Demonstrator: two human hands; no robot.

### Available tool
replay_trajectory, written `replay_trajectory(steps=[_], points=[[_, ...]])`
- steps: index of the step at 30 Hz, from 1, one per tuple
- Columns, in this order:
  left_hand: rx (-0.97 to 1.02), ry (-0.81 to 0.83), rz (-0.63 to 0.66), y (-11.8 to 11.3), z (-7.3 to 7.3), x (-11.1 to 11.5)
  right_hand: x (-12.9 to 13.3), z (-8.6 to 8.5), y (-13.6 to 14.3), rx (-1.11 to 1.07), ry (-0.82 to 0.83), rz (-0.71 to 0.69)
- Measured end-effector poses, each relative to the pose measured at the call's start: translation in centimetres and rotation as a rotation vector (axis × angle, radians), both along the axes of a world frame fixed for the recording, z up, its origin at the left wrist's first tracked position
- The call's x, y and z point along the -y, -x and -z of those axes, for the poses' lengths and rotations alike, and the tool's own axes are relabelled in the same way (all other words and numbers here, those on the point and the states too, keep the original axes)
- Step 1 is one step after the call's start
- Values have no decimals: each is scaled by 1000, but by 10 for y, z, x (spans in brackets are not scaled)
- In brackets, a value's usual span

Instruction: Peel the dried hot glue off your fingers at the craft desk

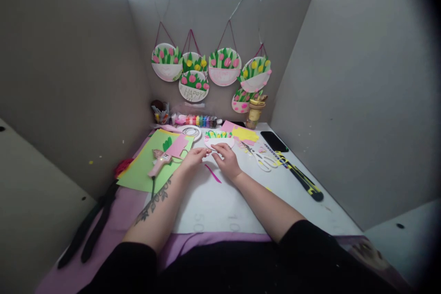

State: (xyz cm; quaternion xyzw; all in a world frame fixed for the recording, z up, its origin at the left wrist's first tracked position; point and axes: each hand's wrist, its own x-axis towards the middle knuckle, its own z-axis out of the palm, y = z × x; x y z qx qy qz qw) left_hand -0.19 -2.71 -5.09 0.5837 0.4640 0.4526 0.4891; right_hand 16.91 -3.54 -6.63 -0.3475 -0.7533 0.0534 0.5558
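A paper plate craft (219, 140) with green leaves and yellow flowers lies on the white table (213, 211), just beyond my hands. My left hand (197, 157) is closed near the plate's lower left edge, its fingertips pinching something too small to make out. My right hand (225, 158) rests its fingers at the plate's lower edge, thumb and fingers drawn together; whether they hold anything is hidden. A magenta strip (213, 173) lies on the table between my forearms.
Left are a pink glue gun (160, 164), green paper (143, 172) and black-handled pliers or cutters (93, 227). Right lie white scissors (264, 161), a yellow-black cutter (305, 181) and a phone (274, 141). Decorated plates (225, 76) hang on the back panel; a wooden-topped jar (254, 115) stands below.
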Motion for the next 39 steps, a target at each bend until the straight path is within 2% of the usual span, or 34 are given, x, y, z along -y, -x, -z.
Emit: replay_trajectory(steps=[7, 13, 19, 26, 32, 39], points=[[-168, -88, 43, -2, -6, 5, 2, -2, 3, -16, 12, -8], [-322, -126, -65, 1, -5, 1, 1, -2, 1, -42, 38, 10], [-638, -245, -179, 18, -8, -4, -1, 0, -1, -33, 87, 22], [-885, -298, -105, 17, -4, 0, -8, 6, -3, -17, 117, 35], [-893, -339, -77, 15, -9, 4, -11, 10, -3, 9, 141, 28], [-708, -404, 11, 9, -16, 5, -11, 10, -3, 37, 141, 30]])
